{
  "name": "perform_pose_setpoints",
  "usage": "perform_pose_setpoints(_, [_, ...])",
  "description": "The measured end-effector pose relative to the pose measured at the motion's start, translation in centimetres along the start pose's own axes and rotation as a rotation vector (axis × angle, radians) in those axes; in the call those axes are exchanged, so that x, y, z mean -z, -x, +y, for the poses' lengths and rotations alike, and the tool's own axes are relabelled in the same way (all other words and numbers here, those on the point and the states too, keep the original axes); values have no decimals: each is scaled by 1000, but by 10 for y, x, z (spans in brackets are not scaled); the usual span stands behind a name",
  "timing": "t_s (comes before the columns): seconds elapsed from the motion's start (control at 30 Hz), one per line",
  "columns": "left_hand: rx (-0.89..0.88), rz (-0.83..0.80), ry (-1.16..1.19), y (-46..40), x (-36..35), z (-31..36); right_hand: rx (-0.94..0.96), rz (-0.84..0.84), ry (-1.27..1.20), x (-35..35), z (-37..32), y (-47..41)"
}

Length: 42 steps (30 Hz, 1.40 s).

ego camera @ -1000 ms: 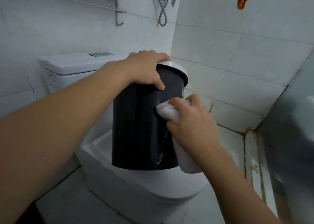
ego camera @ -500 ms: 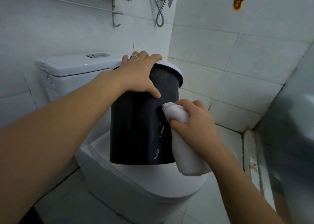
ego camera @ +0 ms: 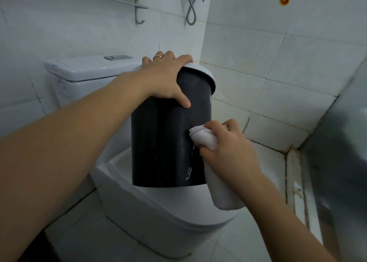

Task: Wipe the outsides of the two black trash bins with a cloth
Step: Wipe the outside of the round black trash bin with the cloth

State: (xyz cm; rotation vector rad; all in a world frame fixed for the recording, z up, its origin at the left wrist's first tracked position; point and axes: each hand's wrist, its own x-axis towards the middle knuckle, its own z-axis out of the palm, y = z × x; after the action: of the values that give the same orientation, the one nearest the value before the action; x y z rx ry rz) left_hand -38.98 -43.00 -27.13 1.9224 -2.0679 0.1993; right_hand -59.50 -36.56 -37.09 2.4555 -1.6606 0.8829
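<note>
On the closed toilet lid (ego camera: 168, 208), the black bin (ego camera: 164, 142) stands tilted; the left hand (ego camera: 164, 79) grips its rim at twelve o'clock for steadiness, while the right hand (ego camera: 226, 152) clutches the cloth (ego camera: 204, 138) against its three o'clock side.

We see a black trash bin (ego camera: 164, 142) standing on the closed toilet lid (ego camera: 178, 208), tilted a little. Our left hand (ego camera: 164, 79) grips its white-rimmed top, thumb down on the black wall. Our right hand (ego camera: 228, 148) holds a white cloth (ego camera: 204, 137) bunched against the bin's right side, the cloth's loose end hanging below the wrist
</note>
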Motion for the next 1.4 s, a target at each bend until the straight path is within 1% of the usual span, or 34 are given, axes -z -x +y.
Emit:
perform_pose_setpoints(0.13, [-9,12,-9,-2,-3,2,-9,36,98,-2,4,1])
perform_pose_setpoints(0.3, [-9,1,-11,-5,-2,3,115,64,128,-5,-11,15])
perform_pose_setpoints(0.37, [-19,-8,-1,-5,-1,3,123,51,121,-5,-12,17])
perform_pose_setpoints(0.57, [-29,-1,-10,-5,0,6,-35,13,120,1,11,2])
perform_pose_setpoints(0.63, [-29,0,-12,-5,-1,7,-58,2,129,3,13,0])
perform_pose_setpoints(0.7, [-28,-3,-8,-5,-2,6,-31,13,126,4,9,2])
perform_pose_setpoints(0.8, [-28,-4,-8,-6,-2,6,74,38,108,1,-7,9])
perform_pose_setpoints(0.87, [-33,-4,-9,-7,-2,5,112,51,122,-2,-14,12])
perform_pose_setpoints(0.93, [-34,-5,-3,-6,-1,4,90,61,138,-3,-12,9])
perform_pose_setpoints(1.07, [-34,-3,-8,-5,-1,4,-32,32,171,2,4,-4])
perform_pose_setpoints(1.13, [-36,-1,-21,-5,-1,6,-50,42,171,4,4,-8])
perform_pose_setpoints(1.2, [-40,-2,-24,-6,-2,8,-20,67,151,4,-4,-8])
perform_pose_setpoints(1.33, [-52,-4,-20,-7,-2,10,112,102,143,0,-23,-2])
perform_pose_setpoints(1.4, [-50,-5,-20,-8,-2,9,105,93,149,0,-22,-3])
